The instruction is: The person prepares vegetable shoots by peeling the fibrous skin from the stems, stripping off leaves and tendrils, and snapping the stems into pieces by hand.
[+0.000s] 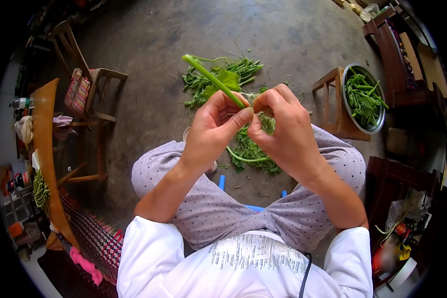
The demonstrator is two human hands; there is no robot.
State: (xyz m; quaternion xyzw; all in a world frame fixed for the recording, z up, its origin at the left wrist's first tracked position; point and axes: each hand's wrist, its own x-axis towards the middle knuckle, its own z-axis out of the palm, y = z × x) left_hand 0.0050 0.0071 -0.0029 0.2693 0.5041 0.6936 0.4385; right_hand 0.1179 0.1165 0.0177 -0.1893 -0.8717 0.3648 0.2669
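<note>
A thick green vegetable stem (211, 78) slants up and to the left from between my hands. My left hand (208, 129) is closed around its lower part, thumb and fingers pressed together. At the stem's lower end, the thumb and forefinger of my right hand (287, 130) are pinched, their tips meeting those of my left hand. Whatever fine piece lies in that pinch is too small to make out. Beyond my hands, a pile of leafy green stems (243, 69) rests on the floor. Below them, partly hidden, lies a heap of thin green strips and scraps (253, 149).
At the right, a metal basin (344, 94) of green stems and leaves sits on a wooden stool (328, 82). A wooden chair (109, 74) and a long wooden tabletop (45, 124) are at the left. Blue seat parts (221, 183) show between my legs.
</note>
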